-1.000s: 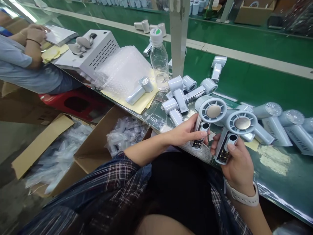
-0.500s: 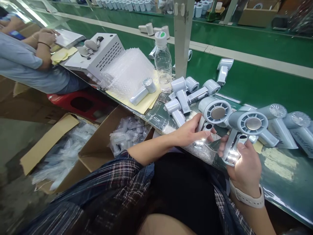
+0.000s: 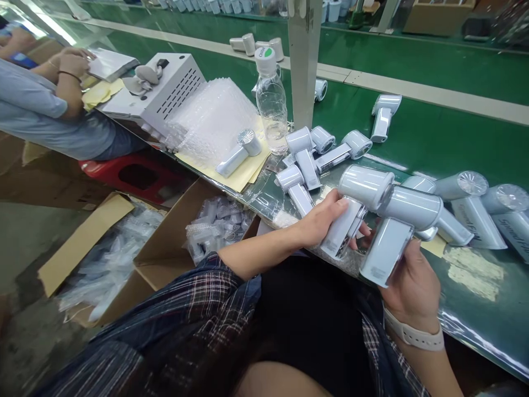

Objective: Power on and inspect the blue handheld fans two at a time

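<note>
My left hand (image 3: 326,218) is closed around the handle of a pale blue handheld fan (image 3: 363,184), its thumb on the side of the grip. A second handheld fan (image 3: 386,248) is in my right hand (image 3: 413,281), whose fingers wrap behind the handle. Both fans are tilted with their heads side by side, and their plain backs face me. Several more handheld fans (image 3: 306,160) lie in a loose pile just beyond my left hand. To the right of my hands lie fans in clear sleeves (image 3: 475,212) with lettering on them.
A clear bottle (image 3: 270,105) stands by a metal post (image 3: 303,66). Left of it are bubble bags (image 3: 215,118), a lone fan (image 3: 239,153) on yellow paper and a white box (image 3: 165,88). Cartons (image 3: 165,248) sit below the table edge. A co-worker's arm (image 3: 68,88) is at far left.
Both fans have been turned over in my hands: their round grilles and shiny handle fronts faced me before, and now their smooth backs do. The view has shifted slightly.
</note>
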The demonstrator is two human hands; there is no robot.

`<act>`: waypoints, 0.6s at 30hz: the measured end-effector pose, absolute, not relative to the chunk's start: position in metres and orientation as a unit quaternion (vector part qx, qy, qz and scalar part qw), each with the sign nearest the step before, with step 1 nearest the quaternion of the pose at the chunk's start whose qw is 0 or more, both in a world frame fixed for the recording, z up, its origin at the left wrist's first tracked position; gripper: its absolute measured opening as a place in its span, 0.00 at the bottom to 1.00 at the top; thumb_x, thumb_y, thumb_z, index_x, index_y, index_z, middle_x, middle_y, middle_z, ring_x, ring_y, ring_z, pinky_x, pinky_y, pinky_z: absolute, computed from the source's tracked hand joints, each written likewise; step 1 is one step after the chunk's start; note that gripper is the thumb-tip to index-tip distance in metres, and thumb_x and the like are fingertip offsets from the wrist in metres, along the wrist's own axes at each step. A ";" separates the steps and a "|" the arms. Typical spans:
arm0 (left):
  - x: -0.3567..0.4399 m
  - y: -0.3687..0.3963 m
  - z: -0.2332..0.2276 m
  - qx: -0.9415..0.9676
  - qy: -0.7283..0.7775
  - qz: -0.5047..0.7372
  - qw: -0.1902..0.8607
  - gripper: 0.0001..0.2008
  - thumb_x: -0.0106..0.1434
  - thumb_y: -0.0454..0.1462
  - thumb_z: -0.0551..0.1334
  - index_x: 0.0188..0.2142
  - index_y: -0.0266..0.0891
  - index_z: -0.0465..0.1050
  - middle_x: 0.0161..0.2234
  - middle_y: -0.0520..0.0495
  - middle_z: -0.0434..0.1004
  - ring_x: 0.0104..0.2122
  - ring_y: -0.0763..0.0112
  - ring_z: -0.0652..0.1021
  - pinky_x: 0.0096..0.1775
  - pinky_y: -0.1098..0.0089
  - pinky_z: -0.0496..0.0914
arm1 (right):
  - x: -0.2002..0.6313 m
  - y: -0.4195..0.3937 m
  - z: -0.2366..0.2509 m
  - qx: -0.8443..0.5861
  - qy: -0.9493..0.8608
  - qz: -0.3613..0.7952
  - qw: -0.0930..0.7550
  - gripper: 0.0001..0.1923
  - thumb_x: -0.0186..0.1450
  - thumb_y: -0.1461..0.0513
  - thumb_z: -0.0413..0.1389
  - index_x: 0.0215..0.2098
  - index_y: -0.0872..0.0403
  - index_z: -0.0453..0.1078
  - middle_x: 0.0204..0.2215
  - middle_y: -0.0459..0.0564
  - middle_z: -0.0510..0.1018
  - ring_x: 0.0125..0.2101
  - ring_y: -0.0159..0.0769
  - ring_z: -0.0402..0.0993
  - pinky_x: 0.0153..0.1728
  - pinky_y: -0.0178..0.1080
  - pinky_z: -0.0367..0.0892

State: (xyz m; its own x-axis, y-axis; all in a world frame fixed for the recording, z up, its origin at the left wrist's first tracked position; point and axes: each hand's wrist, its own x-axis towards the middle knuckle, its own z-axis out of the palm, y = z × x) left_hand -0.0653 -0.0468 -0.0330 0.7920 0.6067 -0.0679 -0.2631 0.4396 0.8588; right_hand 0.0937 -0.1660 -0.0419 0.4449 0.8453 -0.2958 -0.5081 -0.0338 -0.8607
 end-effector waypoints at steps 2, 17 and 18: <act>-0.070 -0.047 -0.032 0.460 0.189 0.252 0.830 0.32 0.66 0.66 0.62 0.50 0.45 0.55 0.36 0.49 0.84 0.27 0.63 0.84 0.31 0.64 0.76 | 0.093 -0.167 -0.042 -0.510 -0.165 0.497 0.683 0.23 0.67 0.42 0.69 0.46 0.51 0.84 0.40 0.52 0.89 0.37 0.47 0.87 0.35 0.47 0.83; -0.067 -0.047 -0.010 0.452 0.106 0.223 0.857 0.32 0.54 0.51 0.81 0.49 0.38 0.73 0.46 0.42 0.83 0.39 0.67 0.83 0.47 0.64 0.76 | 0.089 -0.156 -0.004 -0.440 -0.165 0.535 0.702 0.14 0.67 0.49 0.64 0.37 0.51 0.82 0.32 0.50 0.82 0.32 0.40 0.80 0.34 0.43 0.81; -0.065 -0.047 -0.010 0.453 0.094 0.209 0.862 0.33 0.53 0.51 0.82 0.48 0.37 0.74 0.47 0.41 0.83 0.40 0.66 0.83 0.47 0.63 0.77 | 0.088 -0.153 -0.001 -0.430 -0.175 0.541 0.701 0.15 0.66 0.48 0.64 0.35 0.51 0.81 0.30 0.49 0.80 0.29 0.38 0.77 0.31 0.41 0.79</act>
State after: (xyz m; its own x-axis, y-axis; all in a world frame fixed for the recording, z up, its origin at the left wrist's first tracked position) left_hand -0.0645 -0.0475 -0.0101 0.8949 0.4455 0.0264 -0.2744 0.5026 0.8199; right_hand 0.0882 -0.1532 -0.0005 0.3539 0.9089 -0.2206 -0.6082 0.0445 -0.7925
